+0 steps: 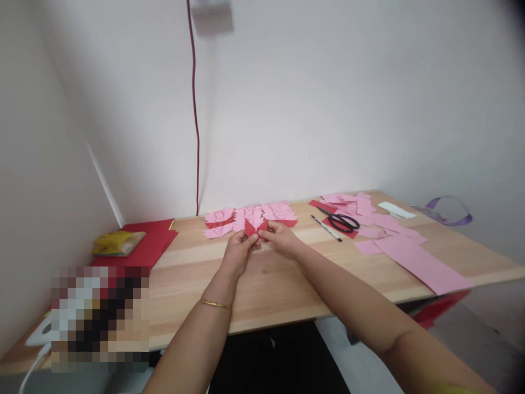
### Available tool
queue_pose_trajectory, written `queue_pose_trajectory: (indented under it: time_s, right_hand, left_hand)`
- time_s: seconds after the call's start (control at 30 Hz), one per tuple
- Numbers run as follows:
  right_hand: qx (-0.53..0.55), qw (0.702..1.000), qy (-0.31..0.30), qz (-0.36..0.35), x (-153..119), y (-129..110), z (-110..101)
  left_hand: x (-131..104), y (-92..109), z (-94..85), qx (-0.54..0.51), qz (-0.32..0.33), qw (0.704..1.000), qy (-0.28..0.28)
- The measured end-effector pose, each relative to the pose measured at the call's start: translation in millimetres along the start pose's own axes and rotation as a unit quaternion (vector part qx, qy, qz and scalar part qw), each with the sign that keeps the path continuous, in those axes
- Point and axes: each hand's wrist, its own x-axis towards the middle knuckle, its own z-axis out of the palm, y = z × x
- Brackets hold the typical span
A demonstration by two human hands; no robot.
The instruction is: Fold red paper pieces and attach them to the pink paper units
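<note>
A small folded red paper piece is held up between my two hands over the middle of the wooden table. My left hand pinches its left side, and my right hand pinches its right side, the fingertips almost meeting. Just behind the hands lie rows of folded pink paper pieces, with a few red ones among them. The hands partly hide these rows.
Black-handled scissors and a pen lie right of the hands. Pink paper strips spread beyond them, near a white strip. Red sheets and a yellow packet sit on the left. The table meets the wall.
</note>
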Motion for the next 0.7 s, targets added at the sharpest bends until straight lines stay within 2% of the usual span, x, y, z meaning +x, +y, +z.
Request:
queue_pose_trajectory:
  time_s: [0.17,0.3,0.5,0.7]
  right_hand:
    - [-0.036,0.999,-0.016,-0.009,-1,-4,-1]
    - [0.028,0.999,-0.027,0.004,-3,-2,0]
    - [0.097,0.995,-0.018,0.011,-4,1,4]
    - [0.149,0.987,0.004,0.057,0,7,7]
  left_hand:
    - [1,-2,-2.1,0.034,0.008,0.999,0.011]
    - [3,-3,-5.0,0.082,0.019,0.996,0.020]
    - [1,-4,-5.0,0.069,0.020,0.997,-0.019]
    - [1,-1,-5.0,0.133,0.062,0.989,0.019]
